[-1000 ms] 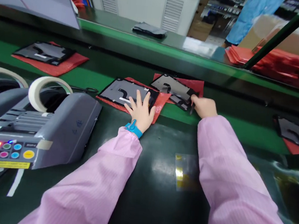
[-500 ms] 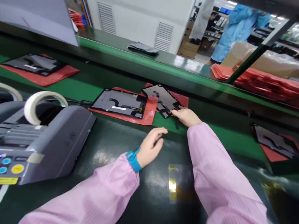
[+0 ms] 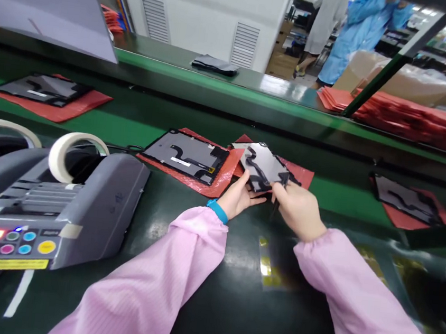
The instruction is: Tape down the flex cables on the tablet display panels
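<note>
A display panel with a grey back and a black ribbon cable is tilted up over a red bubble bag. At its near left corner, my left hand grips the edge, thumb on top and fingers below. My right hand pinches the near right edge and also has slim black tweezers in its fingers, partly hidden. Just left of it, a second display panel lies on another red bubble bag.
A grey tape dispenser with a white tape roll stands at left. More panels on red bags lie far left and right. Yellow film pieces lie on the bench. Red bags are stacked on the shelf. People stand beyond.
My left hand has moved forward and taken hold of the panel's near edge. My right hand has drawn the panel nearer and to the right, and the panel now tilts up.
</note>
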`<state>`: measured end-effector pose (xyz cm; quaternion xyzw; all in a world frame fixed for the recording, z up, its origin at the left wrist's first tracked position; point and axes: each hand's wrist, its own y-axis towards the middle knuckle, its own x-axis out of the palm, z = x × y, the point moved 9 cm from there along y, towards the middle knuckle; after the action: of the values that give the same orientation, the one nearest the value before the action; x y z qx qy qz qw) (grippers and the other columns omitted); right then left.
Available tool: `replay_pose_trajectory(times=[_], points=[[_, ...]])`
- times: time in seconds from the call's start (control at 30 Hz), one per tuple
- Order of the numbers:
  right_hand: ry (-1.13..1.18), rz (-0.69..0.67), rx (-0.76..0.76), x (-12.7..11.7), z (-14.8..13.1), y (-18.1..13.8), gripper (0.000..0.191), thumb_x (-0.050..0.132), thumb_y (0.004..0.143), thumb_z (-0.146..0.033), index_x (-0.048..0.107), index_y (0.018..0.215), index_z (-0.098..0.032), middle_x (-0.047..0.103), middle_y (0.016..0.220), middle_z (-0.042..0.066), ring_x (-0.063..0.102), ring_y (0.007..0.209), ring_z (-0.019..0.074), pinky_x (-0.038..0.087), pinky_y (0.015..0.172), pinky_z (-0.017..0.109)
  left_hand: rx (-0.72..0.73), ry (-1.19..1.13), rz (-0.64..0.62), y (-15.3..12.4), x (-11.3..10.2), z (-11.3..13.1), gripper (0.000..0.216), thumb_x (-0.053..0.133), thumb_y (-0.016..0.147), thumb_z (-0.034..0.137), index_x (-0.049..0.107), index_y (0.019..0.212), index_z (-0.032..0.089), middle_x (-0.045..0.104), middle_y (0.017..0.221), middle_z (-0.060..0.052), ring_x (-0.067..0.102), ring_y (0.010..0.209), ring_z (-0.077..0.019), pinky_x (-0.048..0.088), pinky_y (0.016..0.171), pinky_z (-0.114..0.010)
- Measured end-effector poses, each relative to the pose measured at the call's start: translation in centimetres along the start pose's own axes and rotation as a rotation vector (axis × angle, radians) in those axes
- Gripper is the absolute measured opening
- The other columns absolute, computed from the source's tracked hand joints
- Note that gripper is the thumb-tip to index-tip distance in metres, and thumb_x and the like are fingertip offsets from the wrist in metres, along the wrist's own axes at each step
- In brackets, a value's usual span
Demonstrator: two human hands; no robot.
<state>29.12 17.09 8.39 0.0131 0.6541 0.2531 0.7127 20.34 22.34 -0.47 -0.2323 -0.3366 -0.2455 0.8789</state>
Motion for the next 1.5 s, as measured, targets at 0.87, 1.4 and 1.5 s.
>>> replay_pose_trajectory(times=[0.87, 1.4, 1.5], points=[[1.33, 0.19, 0.828, 1.6, -4.5, -14.8, 0.052, 0.079, 0.078, -0.058, 0.037, 0.083, -0.028, 0.053, 0.076, -0.006, 0.057, 0.066, 0.0137, 0.05, 0.064, 0.027, -0.245, -0.044, 0.081, -14.2, -5.5, -1.9, 0.048, 0.058, 0.101, 0.053, 0.07, 0.123, 0.012, 0.081, 0.108, -0.015, 0.079, 0.102, -0.03, 0.063, 0.092, -0.041], [1.238, 0.241, 1.023, 1.0, 1.1, -20.5, 0.041, 0.074, 0.086, -0.059, 0.053, 0.084, -0.025, 0.063, 0.065, -0.004, 0.052, 0.046, 0.0099, 0.039, 0.04, 0.022, -0.138, 0.301, 0.46, -18.3, -9.3, 0.5, 0.051, 0.074, 0.076, 0.016, 0.064, 0.125, 0.017, 0.078, 0.118, -0.01, 0.078, 0.102, -0.0311, 0.068, 0.08, -0.037], [1.247, 0.182, 1.018, 0.9, -0.4, -20.4, 0.042, 0.076, 0.086, -0.057, 0.05, 0.082, -0.024, 0.066, 0.064, -0.003, 0.053, 0.043, 0.0092, 0.035, 0.036, 0.019, 0.092, 0.545, 0.462, -18.7, -10.0, 1.9, 0.062, 0.073, 0.085, 0.035, 0.054, 0.143, 0.022, 0.065, 0.145, -0.01, 0.061, 0.135, -0.0362, 0.053, 0.115, -0.052]])
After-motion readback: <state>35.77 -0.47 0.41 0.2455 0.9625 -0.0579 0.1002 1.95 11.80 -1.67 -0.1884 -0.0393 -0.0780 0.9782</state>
